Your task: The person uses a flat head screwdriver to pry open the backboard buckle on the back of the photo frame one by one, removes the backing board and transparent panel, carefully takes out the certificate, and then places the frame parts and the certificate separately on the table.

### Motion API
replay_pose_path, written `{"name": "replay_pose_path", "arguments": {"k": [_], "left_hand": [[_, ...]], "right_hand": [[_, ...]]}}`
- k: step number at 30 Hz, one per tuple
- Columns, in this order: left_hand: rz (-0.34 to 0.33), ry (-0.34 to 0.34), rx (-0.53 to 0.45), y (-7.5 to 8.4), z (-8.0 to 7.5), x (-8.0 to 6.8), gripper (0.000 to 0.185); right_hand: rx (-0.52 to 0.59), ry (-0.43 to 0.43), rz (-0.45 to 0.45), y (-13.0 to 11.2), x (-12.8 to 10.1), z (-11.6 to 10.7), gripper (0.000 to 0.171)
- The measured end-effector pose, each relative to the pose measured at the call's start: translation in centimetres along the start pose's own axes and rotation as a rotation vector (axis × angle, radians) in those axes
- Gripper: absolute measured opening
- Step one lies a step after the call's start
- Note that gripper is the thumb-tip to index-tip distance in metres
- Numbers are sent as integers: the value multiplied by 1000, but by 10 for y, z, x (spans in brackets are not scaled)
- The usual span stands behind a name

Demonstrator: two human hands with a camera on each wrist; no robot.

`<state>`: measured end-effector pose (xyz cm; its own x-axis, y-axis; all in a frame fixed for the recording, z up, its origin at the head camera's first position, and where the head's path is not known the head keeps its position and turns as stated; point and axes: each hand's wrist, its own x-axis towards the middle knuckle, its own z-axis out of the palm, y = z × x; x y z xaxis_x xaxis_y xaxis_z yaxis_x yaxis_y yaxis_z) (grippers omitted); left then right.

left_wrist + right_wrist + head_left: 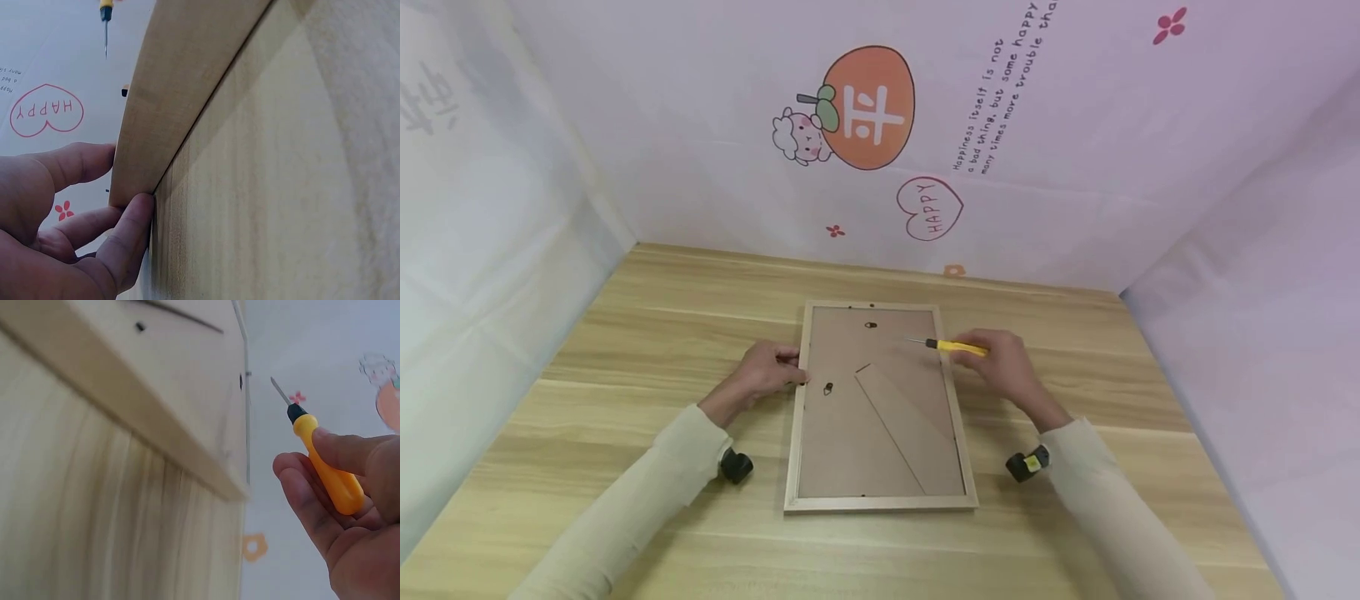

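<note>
A picture frame lies face down on the wooden table, its brown backing board up, with a stand flap lying flat and two small hanging hooks. At its left edge my left hand holds the frame's wooden border, thumb on the upper edge and fingertips against the outer side near the table. Over the right border, my right hand grips a small screwdriver by its yellow handle. The screwdriver's metal tip points left above the backing and touches nothing.
The wooden table extends around the frame on all sides. White printed cloth hangs behind the table, with more cloth at left and right. Small black turn tabs sit along the frame's inner edge. Each wrist wears a black camera.
</note>
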<state>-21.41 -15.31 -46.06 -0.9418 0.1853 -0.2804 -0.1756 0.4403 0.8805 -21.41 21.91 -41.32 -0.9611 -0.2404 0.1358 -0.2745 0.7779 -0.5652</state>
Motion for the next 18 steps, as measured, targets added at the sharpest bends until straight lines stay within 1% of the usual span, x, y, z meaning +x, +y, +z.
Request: {"name": "replay_pose_path", "arguments": {"k": [4, 7, 11, 15, 18], "left_hand": [[-10, 0, 8, 0, 0, 0, 44], [-5, 0, 17, 1, -1, 0, 44], [-4, 8, 35, 1, 0, 1, 44], [-8, 12, 43, 1, 0, 0, 45], [-9, 14, 42, 1, 1, 0, 45]], "right_hand": [[20, 32, 70, 20, -16, -12, 26], [3, 72, 111, 36, -27, -19, 28], [-25, 124, 147, 56, -42, -24, 28], [-12, 163, 179, 74, -57, -27, 28], [-23, 190, 203, 85, -67, -28, 31]]}}
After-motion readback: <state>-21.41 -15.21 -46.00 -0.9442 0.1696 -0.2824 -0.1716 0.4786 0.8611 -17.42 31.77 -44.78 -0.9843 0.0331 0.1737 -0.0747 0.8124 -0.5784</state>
